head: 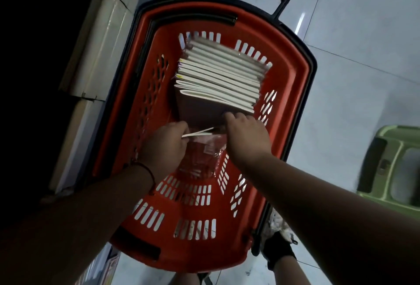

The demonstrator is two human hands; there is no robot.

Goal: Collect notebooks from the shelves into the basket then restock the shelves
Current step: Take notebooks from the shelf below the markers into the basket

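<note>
A red plastic basket with a black rim and handle stands on the floor below me. Inside it, a row of several notebooks stands on edge, white page edges up, leaning toward the far end. My left hand grips the near edge of a thin notebook in front of the row. My right hand reaches in beside it, fingers curled over the brown cover of the nearest notebook in the row. A plastic-wrapped red packet lies under both hands.
White shelving and cardboard boxes run along the left, dark beyond. A green plastic stool stands on the pale tiled floor at right. My black shoe shows beside the basket's near end.
</note>
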